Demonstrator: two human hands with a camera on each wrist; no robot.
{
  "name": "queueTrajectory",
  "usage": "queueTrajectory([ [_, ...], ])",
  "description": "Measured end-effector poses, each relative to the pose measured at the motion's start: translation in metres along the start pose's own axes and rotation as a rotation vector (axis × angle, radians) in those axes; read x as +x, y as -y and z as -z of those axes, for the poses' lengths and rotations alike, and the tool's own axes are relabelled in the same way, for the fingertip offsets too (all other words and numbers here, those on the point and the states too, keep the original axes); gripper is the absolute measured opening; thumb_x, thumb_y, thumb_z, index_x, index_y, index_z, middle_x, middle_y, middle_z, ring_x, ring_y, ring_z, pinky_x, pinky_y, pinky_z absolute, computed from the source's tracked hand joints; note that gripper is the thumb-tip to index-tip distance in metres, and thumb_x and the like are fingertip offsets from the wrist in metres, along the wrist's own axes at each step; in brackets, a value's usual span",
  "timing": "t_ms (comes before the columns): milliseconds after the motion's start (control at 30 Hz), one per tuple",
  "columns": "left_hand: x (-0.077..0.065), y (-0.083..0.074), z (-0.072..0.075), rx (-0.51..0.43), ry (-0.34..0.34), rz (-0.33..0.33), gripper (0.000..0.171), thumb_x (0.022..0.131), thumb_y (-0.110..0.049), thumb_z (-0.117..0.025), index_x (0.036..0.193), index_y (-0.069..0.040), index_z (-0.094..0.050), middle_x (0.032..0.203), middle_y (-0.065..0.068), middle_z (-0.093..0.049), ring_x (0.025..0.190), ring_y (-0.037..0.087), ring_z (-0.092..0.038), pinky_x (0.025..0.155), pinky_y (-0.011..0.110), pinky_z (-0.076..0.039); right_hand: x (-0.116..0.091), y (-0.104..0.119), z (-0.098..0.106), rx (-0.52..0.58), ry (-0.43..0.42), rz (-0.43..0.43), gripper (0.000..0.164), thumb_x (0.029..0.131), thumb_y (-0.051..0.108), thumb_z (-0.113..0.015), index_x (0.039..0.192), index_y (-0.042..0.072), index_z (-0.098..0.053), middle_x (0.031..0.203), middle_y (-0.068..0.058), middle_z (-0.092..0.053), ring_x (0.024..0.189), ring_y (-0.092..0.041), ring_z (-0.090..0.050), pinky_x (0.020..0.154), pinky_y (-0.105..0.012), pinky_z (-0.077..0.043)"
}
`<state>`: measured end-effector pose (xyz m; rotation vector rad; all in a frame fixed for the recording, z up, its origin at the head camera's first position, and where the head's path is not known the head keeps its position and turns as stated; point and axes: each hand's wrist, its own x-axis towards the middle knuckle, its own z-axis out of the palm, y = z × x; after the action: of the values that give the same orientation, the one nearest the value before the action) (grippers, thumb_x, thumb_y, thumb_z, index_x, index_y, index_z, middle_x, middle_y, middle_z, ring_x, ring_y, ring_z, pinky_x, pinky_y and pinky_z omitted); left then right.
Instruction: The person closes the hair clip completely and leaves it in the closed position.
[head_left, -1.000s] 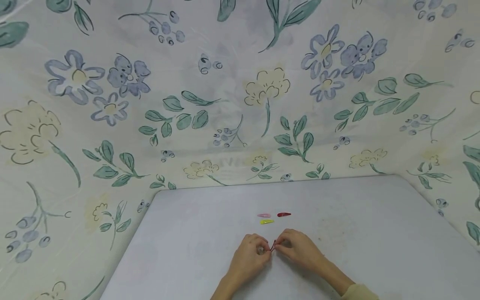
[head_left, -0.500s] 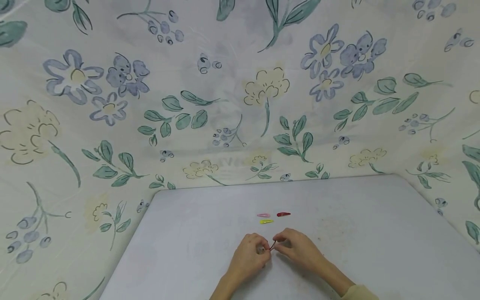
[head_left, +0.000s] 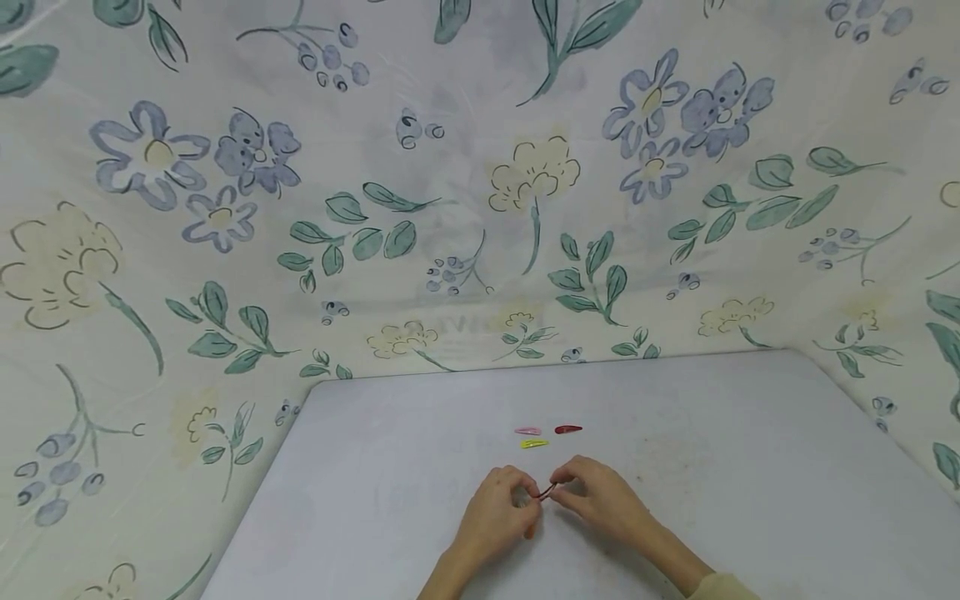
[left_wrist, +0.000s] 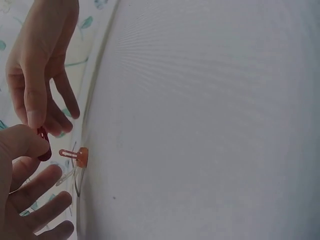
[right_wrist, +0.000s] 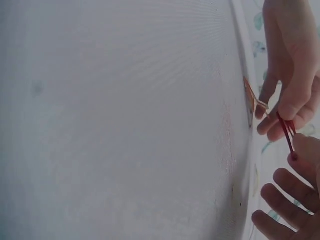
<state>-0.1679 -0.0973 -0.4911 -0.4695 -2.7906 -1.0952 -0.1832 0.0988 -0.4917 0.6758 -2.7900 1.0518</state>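
Between both hands is a dark red snap hair clip (head_left: pixel 548 492), raised over the white table. My left hand (head_left: pixel 495 512) pinches one end between thumb and index finger, its other fingers spread loosely. The other end is pinched by my right hand (head_left: pixel 600 498). In the right wrist view the red clip (right_wrist: pixel 287 131) shows its thin metal strips parted. Below the hands an orange hair clip (left_wrist: pixel 82 156) lies on the table, showing in the head view only as a bit of orange beside the left hand.
Farther back on the table (head_left: pixel 360 467) lie a pink hair clip (head_left: pixel 528 431), a yellow one just in front of it, and a second red clip (head_left: pixel 568 429) to the right. A floral cloth (head_left: pixel 465 208) stands behind the table and along its sides.
The held red clip has tipped from steep to flatter, its right end moving right with the right fingertips. More orange shows beside the left hand. The clips at the back have stayed put.
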Motion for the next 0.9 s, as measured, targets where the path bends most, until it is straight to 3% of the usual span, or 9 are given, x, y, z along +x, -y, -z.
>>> queueTrajectory([
  [333, 0.005, 0.0, 0.002, -0.006, -0.067, -0.07, 0.008, 0.082, -0.011, -0.072, 0.082, -0.018, -0.067, 0.093, -0.007, -0.067, 0.097, 0.017, -0.06, 0.086, 0.038, -0.05, -0.001, 0.0, 0.002, 0.015, 0.002, -0.015, 0.012, 0.087, 0.021, -0.075, 0.098, 0.02, -0.069, 0.095, 0.013, -0.065, 0.094, -0.01, -0.063, 0.086, -0.038, -0.053],
  [733, 0.009, -0.002, 0.005, -0.094, -0.117, -0.076, 0.004, 0.086, -0.015, -0.07, 0.089, -0.016, -0.067, 0.097, -0.007, -0.067, 0.101, 0.019, -0.061, 0.09, 0.043, -0.049, 0.001, -0.002, -0.001, 0.018, -0.127, 0.046, 0.013, 0.087, 0.018, -0.076, 0.098, 0.02, -0.069, 0.095, 0.013, -0.065, 0.095, -0.01, -0.064, 0.086, -0.035, -0.054],
  [900, 0.011, -0.002, 0.002, -0.118, -0.182, -0.112, 0.006, 0.086, -0.01, -0.07, 0.09, -0.015, -0.067, 0.093, -0.008, -0.069, 0.1, 0.018, -0.063, 0.091, 0.042, -0.05, 0.002, -0.001, -0.001, 0.034, -0.184, 0.035, 0.016, 0.085, 0.016, -0.077, 0.097, 0.022, -0.068, 0.094, 0.015, -0.064, 0.095, -0.008, -0.064, 0.087, -0.035, -0.054],
])
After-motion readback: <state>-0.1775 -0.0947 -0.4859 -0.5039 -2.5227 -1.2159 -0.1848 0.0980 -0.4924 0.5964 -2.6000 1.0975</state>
